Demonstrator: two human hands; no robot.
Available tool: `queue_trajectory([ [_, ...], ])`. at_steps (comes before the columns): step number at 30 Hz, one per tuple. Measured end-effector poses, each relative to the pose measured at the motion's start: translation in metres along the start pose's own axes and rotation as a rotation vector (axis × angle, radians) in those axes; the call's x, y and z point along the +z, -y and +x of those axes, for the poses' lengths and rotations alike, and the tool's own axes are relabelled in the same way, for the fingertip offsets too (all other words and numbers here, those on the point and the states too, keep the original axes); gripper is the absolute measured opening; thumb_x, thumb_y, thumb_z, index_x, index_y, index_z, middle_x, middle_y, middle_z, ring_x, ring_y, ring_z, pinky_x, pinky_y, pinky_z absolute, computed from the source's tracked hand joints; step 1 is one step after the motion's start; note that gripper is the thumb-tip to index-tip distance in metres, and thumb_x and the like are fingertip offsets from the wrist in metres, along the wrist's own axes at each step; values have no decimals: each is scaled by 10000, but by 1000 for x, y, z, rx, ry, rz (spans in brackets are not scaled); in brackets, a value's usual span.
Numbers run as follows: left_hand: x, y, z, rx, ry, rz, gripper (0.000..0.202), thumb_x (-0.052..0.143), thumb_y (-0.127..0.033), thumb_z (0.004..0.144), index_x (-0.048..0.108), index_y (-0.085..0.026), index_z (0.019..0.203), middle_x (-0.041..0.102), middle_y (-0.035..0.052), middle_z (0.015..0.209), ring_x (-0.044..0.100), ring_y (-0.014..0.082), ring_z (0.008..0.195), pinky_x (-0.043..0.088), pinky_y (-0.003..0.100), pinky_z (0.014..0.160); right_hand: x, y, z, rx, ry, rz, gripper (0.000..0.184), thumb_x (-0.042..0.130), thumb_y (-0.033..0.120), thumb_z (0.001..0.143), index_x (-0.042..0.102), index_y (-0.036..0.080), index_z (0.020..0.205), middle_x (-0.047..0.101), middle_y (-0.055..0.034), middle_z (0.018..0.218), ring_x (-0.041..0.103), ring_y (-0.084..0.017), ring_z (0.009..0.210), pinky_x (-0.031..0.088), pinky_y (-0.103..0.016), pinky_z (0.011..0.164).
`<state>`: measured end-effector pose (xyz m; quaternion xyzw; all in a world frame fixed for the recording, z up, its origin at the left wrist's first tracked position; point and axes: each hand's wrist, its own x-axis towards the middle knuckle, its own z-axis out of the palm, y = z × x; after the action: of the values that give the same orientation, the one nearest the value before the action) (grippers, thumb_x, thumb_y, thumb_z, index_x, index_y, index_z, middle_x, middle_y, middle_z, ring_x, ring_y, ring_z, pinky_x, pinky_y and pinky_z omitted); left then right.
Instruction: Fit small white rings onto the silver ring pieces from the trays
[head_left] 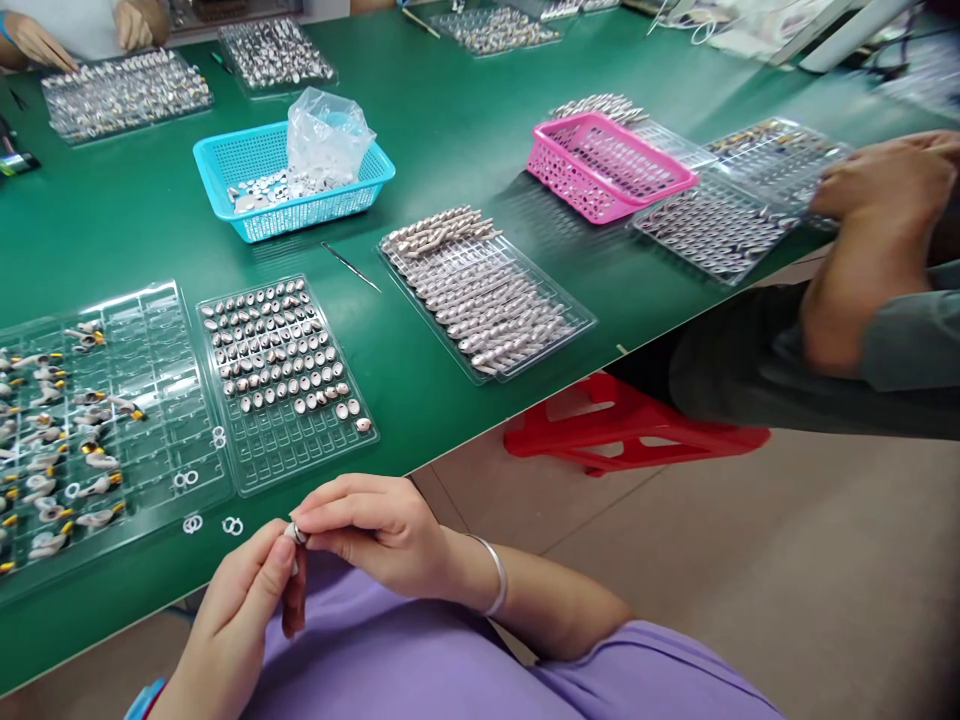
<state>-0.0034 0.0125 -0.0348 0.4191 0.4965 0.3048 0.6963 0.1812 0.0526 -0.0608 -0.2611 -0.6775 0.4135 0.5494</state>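
Note:
Above my lap, at the table's front edge, my left hand point(241, 600) and my right hand point(382, 530) meet fingertip to fingertip. Both pinch a small white earbud shell point(295, 534), mostly covered by the fingers. Beside my left hand, thin white rings point(232, 526) lie on the green table. A clear tray point(270, 455) behind the hands holds rows of small oval shells with dark insides. To its left, a larger clear tray point(154, 340) carries white and grey earbud pieces with yellow parts, plus a few white rings.
Tweezers point(351, 267) lie behind the shell tray. A blue basket point(217, 160) holds white pieces and a plastic bag point(322, 135). Stick-like pieces point(487, 300) fill a tray to the right. Near a pink basket point(555, 160), a co-worker's hands point(889, 175) work. A red stool point(637, 435) stands below.

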Motion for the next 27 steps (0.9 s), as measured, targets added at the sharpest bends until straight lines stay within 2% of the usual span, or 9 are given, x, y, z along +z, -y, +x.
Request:
queue_trajectory([
  [7,-2,3,1,5,23,-49,324,487,-415,973,596,-209,748,518,-16,625,486,113,553,441,214,503,-2,1,-1,-74,27,-85,128,612,118,916,713,96,992,735,-126,978,714,-136,904,612,-203,835],
  [10,0,2,1,-10,23,-81,367,483,-443,969,576,-202,708,506,-21,598,465,110,536,427,214,497,-3,-1,-1,-153,42,-138,145,588,87,918,706,87,1002,731,-134,989,704,-139,925,606,-209,853],
  [13,1,-1,-1,-25,-3,-17,392,500,-469,957,547,-197,678,495,-28,592,452,105,532,415,215,505,-4,-2,1,-225,40,-162,166,558,63,924,701,82,1007,732,-140,986,703,-142,927,608,-223,853],
  [19,1,-3,0,27,13,161,410,461,-463,975,510,-199,665,496,-32,592,456,107,551,398,220,547,-3,1,2,-88,34,-60,122,606,96,915,711,71,971,740,-136,952,716,-134,877,616,-207,820],
  [27,2,1,-3,67,-11,195,399,427,-438,993,500,-208,675,499,-34,611,455,113,559,391,222,547,1,2,-2,-27,-1,-22,113,624,121,909,714,99,974,747,-116,946,729,-136,879,618,-201,813],
])
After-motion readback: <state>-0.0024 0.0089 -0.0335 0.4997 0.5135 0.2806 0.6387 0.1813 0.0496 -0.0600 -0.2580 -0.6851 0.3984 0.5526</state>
